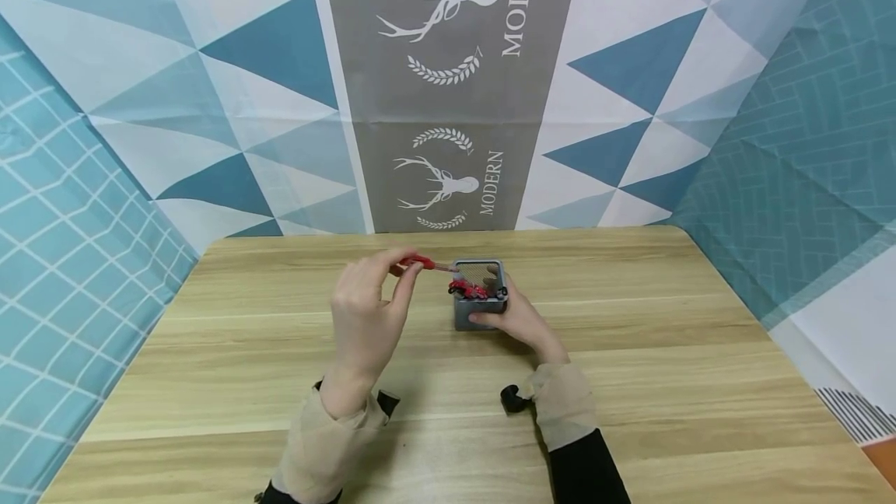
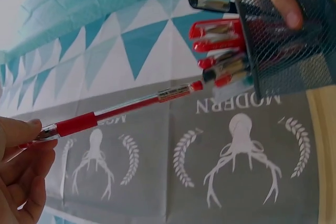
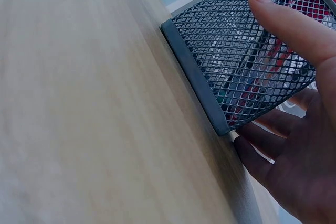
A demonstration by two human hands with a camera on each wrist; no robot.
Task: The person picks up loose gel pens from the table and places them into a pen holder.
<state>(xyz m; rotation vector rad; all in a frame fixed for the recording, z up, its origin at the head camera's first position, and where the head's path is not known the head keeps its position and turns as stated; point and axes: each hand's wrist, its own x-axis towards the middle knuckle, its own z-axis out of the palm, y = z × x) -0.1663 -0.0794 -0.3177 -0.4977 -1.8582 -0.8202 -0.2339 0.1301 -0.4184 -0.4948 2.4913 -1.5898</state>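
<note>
My left hand [image 1: 365, 309], raised over the table, pinches a red gel pen [image 2: 126, 109] at its tip end between thumb and forefinger. The clear barrel points right, its red end plug close to the mouth of a dark mesh pen holder [image 1: 470, 316]. The holder stands on the table, and my right hand [image 1: 519, 316] grips it from the right side. In the right wrist view the thumb [image 3: 294, 27] presses the mesh while other fingers go round the far side. Several red pens [image 2: 218, 35] and a black-capped pen [image 2: 212, 4] stick out of the holder.
The wooden table [image 1: 665, 333] reaches back to a patterned cloth wall [image 1: 448, 99]. Blue-tiled cloth [image 1: 63, 255] hangs on the left. Black pieces of the wrist straps [image 1: 514, 399] project beside both cuffs.
</note>
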